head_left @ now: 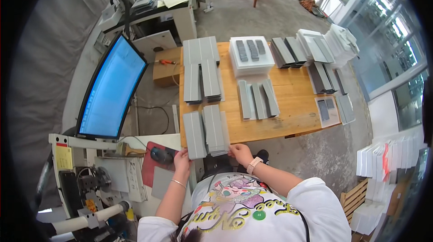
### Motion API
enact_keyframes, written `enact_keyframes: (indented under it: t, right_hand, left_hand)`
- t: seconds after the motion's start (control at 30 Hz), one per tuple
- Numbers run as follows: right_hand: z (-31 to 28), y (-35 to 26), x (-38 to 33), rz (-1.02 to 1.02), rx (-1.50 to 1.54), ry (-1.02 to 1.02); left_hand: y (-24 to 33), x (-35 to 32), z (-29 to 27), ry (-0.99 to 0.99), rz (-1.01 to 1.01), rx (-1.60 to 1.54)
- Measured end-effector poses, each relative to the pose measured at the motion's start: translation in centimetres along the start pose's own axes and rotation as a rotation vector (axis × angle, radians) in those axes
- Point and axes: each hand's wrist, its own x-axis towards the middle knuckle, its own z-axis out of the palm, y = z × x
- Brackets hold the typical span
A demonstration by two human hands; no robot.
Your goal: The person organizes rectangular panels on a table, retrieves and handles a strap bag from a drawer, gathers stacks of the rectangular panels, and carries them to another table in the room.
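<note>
Two stacks of long grey strips, a left one (195,134) and a right one (214,129), lie side by side at the table's near left corner. Beneath them is a translucent sheet (224,129), its right margin showing. My left hand (181,161) is closed at the near left corner of this load, its fingertips partly hidden. At the near right corner my right hand (241,152) pinches the sheet's edge. Just beyond lie further grey stacks (193,82) on another sheet.
The wooden table (230,125) also holds a white block-like pile (250,66) topped with dark pieces, and more grey strips (258,100). A monitor (112,89) stands left. A mouse (161,155) lies on a red pad near my left hand. White stacks (388,161) stand at right.
</note>
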Motion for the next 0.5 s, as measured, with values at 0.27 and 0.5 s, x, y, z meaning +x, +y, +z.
enact_keyframes:
  t: [0.27, 0.5]
  right_hand:
    - [-2.4, 1.3, -2.5, 0.094, -0.022, -0.068]
    - [-3.7, 1.9, -2.3, 0.122, 0.034, -0.120]
  left_hand:
    - [-1.1, -1.7, -0.4, -0.311, -0.122, 0.097]
    - [-0.5, -0.6, 0.5, -0.475, -0.281, -0.205]
